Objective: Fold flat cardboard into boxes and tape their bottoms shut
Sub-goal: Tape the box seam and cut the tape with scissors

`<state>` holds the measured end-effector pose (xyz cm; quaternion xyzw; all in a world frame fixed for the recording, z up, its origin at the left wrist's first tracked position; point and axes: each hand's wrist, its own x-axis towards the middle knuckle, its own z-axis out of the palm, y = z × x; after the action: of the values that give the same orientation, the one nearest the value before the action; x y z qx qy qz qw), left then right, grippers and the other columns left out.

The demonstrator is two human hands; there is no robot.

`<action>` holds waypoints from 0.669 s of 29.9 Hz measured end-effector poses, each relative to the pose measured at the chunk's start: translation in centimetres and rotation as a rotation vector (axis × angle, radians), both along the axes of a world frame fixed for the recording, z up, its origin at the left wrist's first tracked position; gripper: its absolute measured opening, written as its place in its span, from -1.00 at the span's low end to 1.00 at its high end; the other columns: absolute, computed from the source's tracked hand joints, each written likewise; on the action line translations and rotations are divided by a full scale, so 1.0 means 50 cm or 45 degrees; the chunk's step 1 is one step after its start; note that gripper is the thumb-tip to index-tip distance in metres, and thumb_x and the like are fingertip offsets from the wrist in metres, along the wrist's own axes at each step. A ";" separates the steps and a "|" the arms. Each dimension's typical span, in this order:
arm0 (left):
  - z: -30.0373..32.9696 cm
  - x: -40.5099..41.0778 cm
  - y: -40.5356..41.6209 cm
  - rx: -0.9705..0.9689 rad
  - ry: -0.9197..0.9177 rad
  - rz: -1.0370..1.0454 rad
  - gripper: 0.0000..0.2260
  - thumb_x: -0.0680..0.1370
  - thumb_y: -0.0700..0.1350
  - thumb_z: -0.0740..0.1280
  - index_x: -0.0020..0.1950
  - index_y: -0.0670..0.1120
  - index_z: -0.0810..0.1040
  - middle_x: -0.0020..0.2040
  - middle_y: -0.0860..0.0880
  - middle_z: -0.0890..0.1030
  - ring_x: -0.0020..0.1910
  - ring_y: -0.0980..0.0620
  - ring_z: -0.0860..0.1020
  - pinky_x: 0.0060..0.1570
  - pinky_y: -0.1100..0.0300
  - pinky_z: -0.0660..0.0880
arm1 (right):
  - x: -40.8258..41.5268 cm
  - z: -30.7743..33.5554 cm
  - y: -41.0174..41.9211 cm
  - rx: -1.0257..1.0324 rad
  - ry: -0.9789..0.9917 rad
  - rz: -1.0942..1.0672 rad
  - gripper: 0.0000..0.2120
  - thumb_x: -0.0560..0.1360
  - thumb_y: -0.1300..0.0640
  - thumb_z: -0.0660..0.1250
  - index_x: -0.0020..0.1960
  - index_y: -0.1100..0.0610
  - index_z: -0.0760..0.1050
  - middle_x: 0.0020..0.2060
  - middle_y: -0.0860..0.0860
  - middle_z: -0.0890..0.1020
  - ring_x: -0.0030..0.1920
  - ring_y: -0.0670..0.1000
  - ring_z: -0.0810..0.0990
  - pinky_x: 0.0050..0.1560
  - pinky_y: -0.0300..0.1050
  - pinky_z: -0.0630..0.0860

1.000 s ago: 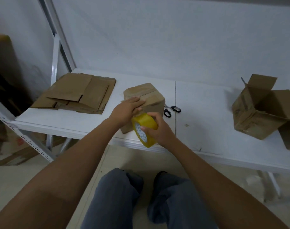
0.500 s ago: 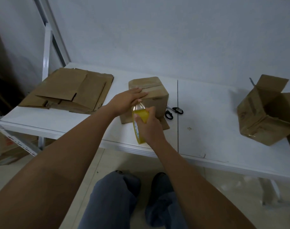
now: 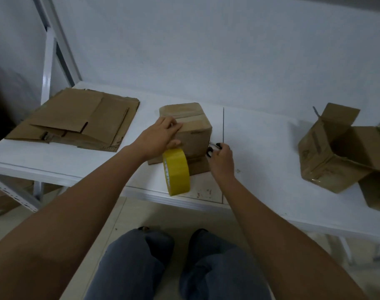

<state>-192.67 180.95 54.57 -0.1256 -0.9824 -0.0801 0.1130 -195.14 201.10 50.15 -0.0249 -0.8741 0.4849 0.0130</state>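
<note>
The left hand (image 3: 160, 137) presses flat on the upturned box (image 3: 190, 126) with the tape roll (image 3: 176, 171) hanging below, while the right hand (image 3: 221, 161) curls onto the scissors (image 3: 212, 148) just right of the box.

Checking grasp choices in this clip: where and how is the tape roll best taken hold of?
Grip the tape roll across its two flat faces, coming from above on the near side. It hangs on edge off the box, held by its strip, with the left hand pressing at the top, so the lower rim is free.
</note>
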 end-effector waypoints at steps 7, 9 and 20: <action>0.003 -0.008 0.001 0.090 -0.063 0.025 -0.42 0.55 0.09 0.29 0.51 -0.07 0.23 0.37 -0.09 0.30 0.36 -0.04 0.21 0.24 0.08 0.35 | -0.113 -0.048 0.042 0.717 -0.026 0.397 -0.53 0.59 0.20 0.20 0.44 0.32 0.17 0.40 0.24 0.26 0.38 0.20 0.26 0.31 0.01 0.29; 0.006 -0.010 -0.001 0.087 -0.070 0.009 -0.40 0.54 0.10 0.32 0.51 -0.06 0.24 0.36 -0.09 0.31 0.35 -0.04 0.22 0.21 0.05 0.39 | -0.124 -0.051 0.040 0.710 -0.054 0.385 -0.57 0.60 0.09 0.20 0.38 0.27 0.26 0.33 0.23 0.35 0.31 0.19 0.35 0.19 -0.02 0.37; 0.022 0.036 0.032 0.303 -0.114 0.163 -0.43 0.54 0.02 0.35 0.49 -0.09 0.28 0.48 -0.07 0.28 0.44 -0.05 0.23 0.37 0.09 0.20 | -0.061 0.024 0.091 0.971 -0.339 0.361 -0.67 0.51 0.09 0.33 0.19 0.26 0.44 -0.04 0.12 0.56 -0.12 0.06 0.48 -0.33 -0.19 0.33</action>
<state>-190.86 182.55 55.67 -0.0448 -0.9760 -0.1941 0.0879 -198.20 205.66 51.34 0.0398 -0.9797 0.1164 -0.1586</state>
